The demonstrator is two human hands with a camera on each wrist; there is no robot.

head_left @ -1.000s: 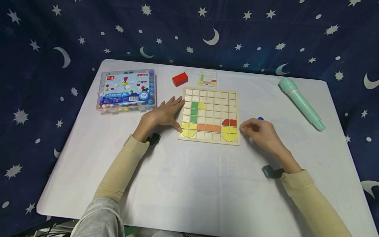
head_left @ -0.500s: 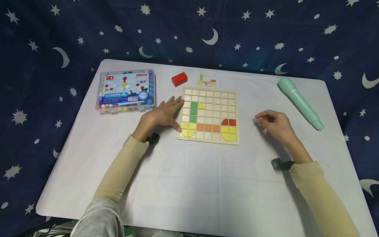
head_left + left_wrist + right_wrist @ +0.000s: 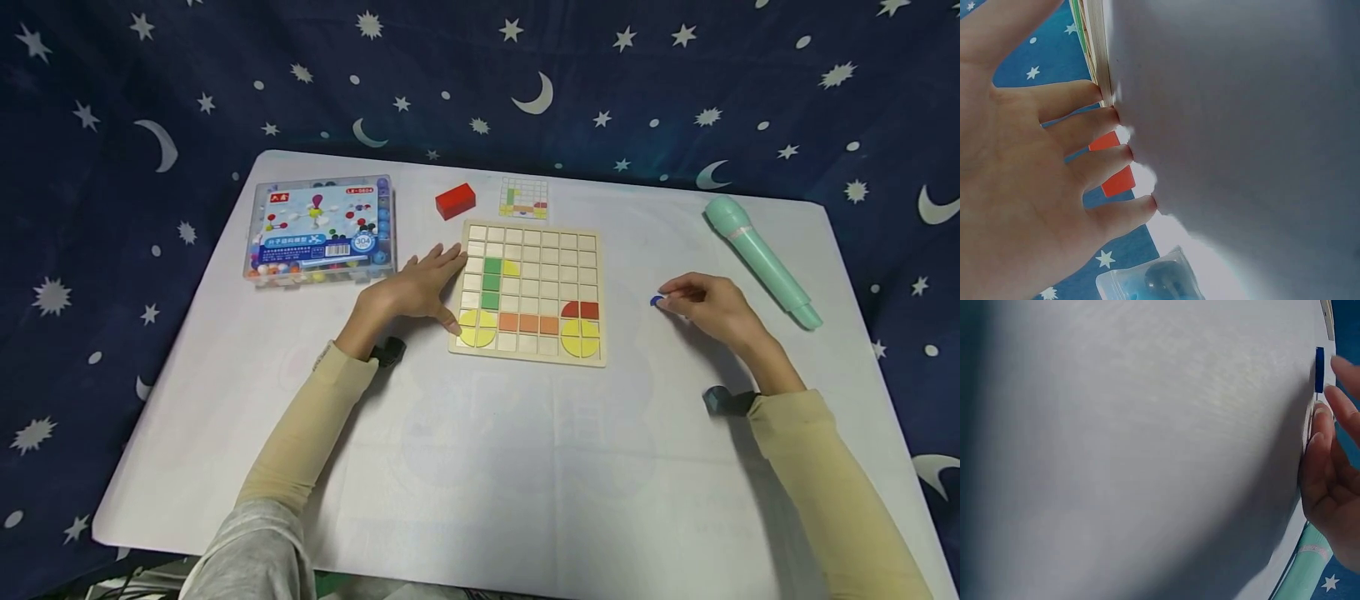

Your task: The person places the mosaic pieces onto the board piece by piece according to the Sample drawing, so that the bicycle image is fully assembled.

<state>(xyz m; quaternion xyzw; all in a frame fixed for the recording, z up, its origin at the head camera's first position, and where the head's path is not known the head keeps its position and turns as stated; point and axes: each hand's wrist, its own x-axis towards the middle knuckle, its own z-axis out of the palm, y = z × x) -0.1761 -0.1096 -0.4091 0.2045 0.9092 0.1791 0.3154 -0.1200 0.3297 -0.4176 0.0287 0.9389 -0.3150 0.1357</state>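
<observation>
A square wooden grid board (image 3: 537, 287) lies mid-table, with green, yellow, orange and red pieces set in its cells. My left hand (image 3: 416, 287) rests with spread fingers along the board's left edge, its thumb at the lower left corner. To the right of the board, a small blue piece (image 3: 656, 300) lies on the white cloth. My right hand (image 3: 708, 307) is at this piece, thumb and forefinger tips close beside it. From the right wrist, the blue piece (image 3: 1319, 370) appears edge-on, just off the fingertips, with no pinch visible.
A pattern card (image 3: 523, 198) and a red block (image 3: 455, 201) lie behind the board. At the back left stands a clear plastic box (image 3: 321, 229) of coloured balls. A mint-green tube (image 3: 765, 262) with a rounded head lies at the right.
My right hand has moved right, away from the board's edge, and stopped by the blue piece, which its fingers hid half a second ago. My left hand has stayed on the board.
</observation>
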